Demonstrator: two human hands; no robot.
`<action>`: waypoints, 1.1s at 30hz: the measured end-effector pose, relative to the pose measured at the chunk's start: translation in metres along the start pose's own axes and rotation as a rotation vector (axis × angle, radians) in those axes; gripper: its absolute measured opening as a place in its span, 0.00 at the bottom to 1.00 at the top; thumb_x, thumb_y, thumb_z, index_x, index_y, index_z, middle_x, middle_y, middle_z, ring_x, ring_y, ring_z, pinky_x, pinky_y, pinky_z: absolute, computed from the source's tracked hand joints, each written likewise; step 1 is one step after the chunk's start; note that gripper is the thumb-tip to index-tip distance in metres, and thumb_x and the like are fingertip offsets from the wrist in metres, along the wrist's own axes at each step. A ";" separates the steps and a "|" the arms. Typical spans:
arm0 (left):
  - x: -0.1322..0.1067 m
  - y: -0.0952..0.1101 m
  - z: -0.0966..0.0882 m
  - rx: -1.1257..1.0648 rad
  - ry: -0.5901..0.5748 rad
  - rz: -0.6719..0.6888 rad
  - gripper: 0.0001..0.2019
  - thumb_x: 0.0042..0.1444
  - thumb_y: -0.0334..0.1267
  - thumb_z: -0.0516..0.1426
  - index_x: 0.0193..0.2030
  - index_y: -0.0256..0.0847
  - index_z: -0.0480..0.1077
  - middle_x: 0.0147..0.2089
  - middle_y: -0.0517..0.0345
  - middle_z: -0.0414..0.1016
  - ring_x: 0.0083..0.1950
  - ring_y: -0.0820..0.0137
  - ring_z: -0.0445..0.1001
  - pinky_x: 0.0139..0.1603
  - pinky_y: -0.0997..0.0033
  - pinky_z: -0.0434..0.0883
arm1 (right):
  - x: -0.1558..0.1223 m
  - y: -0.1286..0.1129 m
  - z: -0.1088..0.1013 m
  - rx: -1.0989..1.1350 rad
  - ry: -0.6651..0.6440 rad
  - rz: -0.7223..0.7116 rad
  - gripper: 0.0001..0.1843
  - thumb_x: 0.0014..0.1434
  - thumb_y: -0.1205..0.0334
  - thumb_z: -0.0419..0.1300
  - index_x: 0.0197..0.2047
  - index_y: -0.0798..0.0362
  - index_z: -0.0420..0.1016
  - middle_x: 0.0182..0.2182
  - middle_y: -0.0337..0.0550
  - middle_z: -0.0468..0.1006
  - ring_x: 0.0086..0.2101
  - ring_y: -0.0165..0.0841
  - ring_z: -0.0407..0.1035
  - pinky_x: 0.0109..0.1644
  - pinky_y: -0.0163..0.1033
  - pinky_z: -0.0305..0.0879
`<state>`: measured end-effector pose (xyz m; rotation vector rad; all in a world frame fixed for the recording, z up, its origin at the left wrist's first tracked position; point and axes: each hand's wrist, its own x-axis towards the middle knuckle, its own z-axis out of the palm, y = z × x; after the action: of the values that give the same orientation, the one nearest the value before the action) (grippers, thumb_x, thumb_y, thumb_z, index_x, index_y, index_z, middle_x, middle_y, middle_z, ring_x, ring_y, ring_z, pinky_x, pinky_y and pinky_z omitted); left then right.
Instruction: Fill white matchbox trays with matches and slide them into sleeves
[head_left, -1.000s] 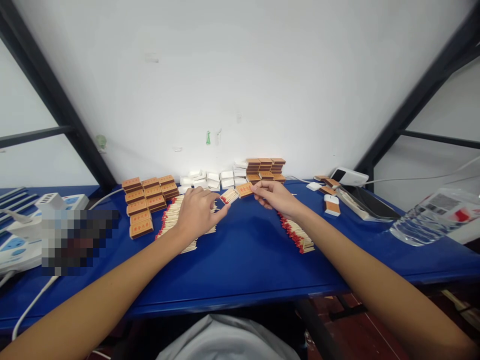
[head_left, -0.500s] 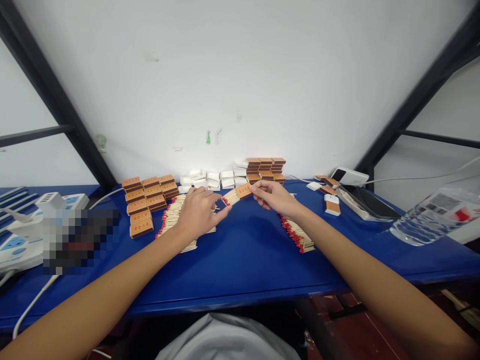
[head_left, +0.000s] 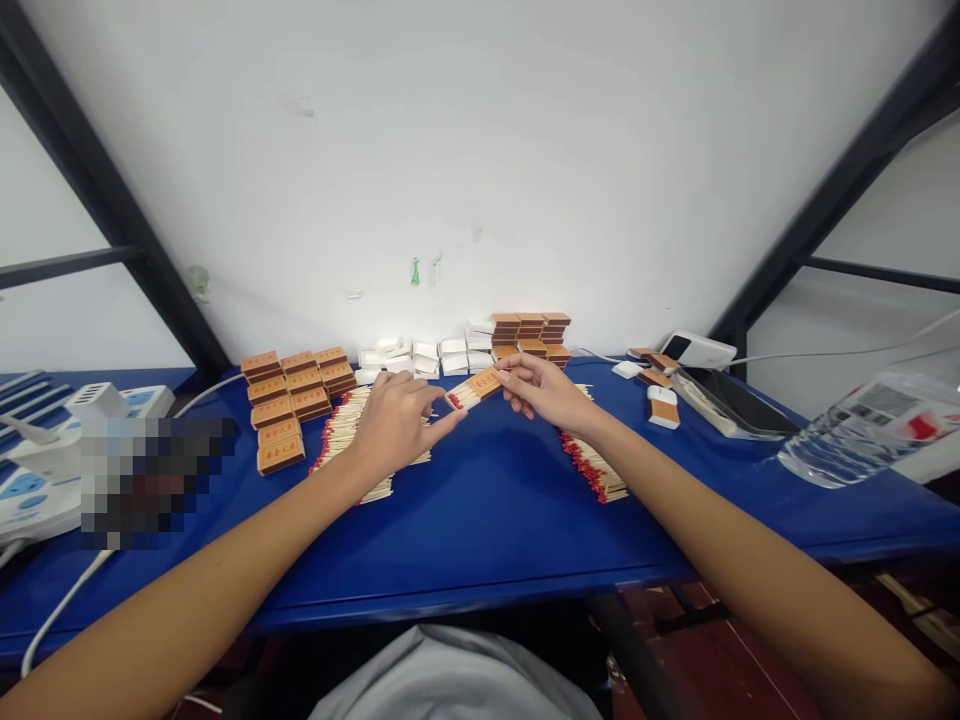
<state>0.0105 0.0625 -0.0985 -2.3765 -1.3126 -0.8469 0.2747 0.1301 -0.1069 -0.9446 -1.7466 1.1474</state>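
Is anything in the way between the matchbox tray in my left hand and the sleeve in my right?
Nothing visible. The tray appears to be partly inside the sleeve. Your left hand holds its outer end; your right hand grips the sleeve's opposite end. The loose matches lie off to both sides.

The table (head_left: 480, 520) looks smooth and glossy, the matchboxes (head_left: 273, 413) are matt printed cardboard, the matches (head_left: 347, 422) bare, pale wood, and the bottle (head_left: 851, 435) clear, shiny plastic.
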 end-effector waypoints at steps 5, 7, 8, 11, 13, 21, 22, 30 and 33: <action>0.000 0.000 0.001 -0.003 0.022 -0.002 0.15 0.68 0.50 0.63 0.39 0.40 0.82 0.31 0.55 0.81 0.38 0.60 0.75 0.46 0.57 0.62 | -0.001 0.001 0.001 -0.001 0.004 0.004 0.31 0.64 0.41 0.69 0.61 0.52 0.73 0.30 0.38 0.78 0.27 0.30 0.71 0.22 0.32 0.63; -0.001 -0.001 0.001 -0.013 0.023 -0.003 0.14 0.68 0.50 0.64 0.41 0.41 0.82 0.32 0.56 0.82 0.38 0.60 0.75 0.47 0.57 0.62 | -0.002 -0.001 0.002 -0.010 -0.022 0.002 0.31 0.66 0.42 0.68 0.63 0.52 0.75 0.31 0.40 0.79 0.27 0.30 0.72 0.23 0.32 0.64; -0.001 -0.001 0.002 -0.017 0.022 -0.002 0.14 0.68 0.50 0.64 0.42 0.41 0.82 0.32 0.56 0.82 0.38 0.60 0.75 0.47 0.57 0.62 | -0.002 -0.001 0.003 -0.017 -0.044 0.001 0.30 0.67 0.42 0.67 0.64 0.53 0.76 0.32 0.41 0.79 0.28 0.30 0.72 0.23 0.33 0.65; -0.001 -0.001 0.003 -0.033 0.012 -0.003 0.14 0.69 0.50 0.64 0.45 0.41 0.82 0.32 0.56 0.82 0.38 0.60 0.76 0.46 0.58 0.62 | -0.004 -0.003 0.007 -0.032 -0.123 -0.011 0.30 0.70 0.42 0.64 0.65 0.53 0.76 0.33 0.43 0.80 0.28 0.31 0.73 0.24 0.33 0.67; -0.001 -0.001 0.003 -0.051 0.013 -0.013 0.15 0.69 0.51 0.64 0.46 0.41 0.82 0.32 0.57 0.82 0.38 0.60 0.76 0.46 0.58 0.62 | -0.005 -0.004 0.009 -0.029 -0.169 -0.033 0.31 0.71 0.41 0.62 0.67 0.54 0.75 0.34 0.44 0.81 0.29 0.31 0.73 0.24 0.32 0.67; -0.002 -0.005 0.005 -0.109 0.046 -0.025 0.22 0.66 0.60 0.64 0.41 0.41 0.80 0.29 0.58 0.79 0.36 0.62 0.76 0.45 0.60 0.61 | -0.012 -0.010 0.021 -0.053 -0.362 -0.083 0.33 0.74 0.36 0.54 0.65 0.55 0.77 0.38 0.46 0.80 0.32 0.31 0.74 0.25 0.32 0.71; -0.002 -0.006 0.006 -0.110 0.049 -0.022 0.23 0.65 0.62 0.64 0.41 0.40 0.80 0.29 0.58 0.79 0.36 0.62 0.76 0.45 0.60 0.61 | -0.014 -0.011 0.024 -0.044 -0.384 -0.084 0.34 0.74 0.35 0.54 0.66 0.54 0.76 0.38 0.46 0.79 0.32 0.31 0.74 0.25 0.32 0.71; -0.004 -0.014 0.011 -0.098 0.066 0.023 0.23 0.64 0.63 0.64 0.37 0.41 0.79 0.29 0.57 0.80 0.35 0.63 0.75 0.45 0.59 0.61 | -0.018 -0.012 0.034 0.021 -0.386 -0.084 0.36 0.74 0.34 0.53 0.68 0.55 0.72 0.37 0.46 0.80 0.33 0.32 0.75 0.26 0.32 0.71; -0.003 -0.016 0.010 -0.107 0.067 0.034 0.22 0.66 0.60 0.64 0.37 0.42 0.79 0.29 0.58 0.80 0.34 0.64 0.75 0.45 0.60 0.60 | -0.018 -0.014 0.033 -0.012 -0.394 -0.077 0.34 0.75 0.35 0.53 0.64 0.55 0.74 0.37 0.46 0.80 0.32 0.32 0.74 0.26 0.32 0.71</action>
<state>-0.0010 0.0744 -0.1089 -2.4210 -1.2267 -1.0004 0.2491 0.0987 -0.1066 -0.6818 -2.0824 1.3395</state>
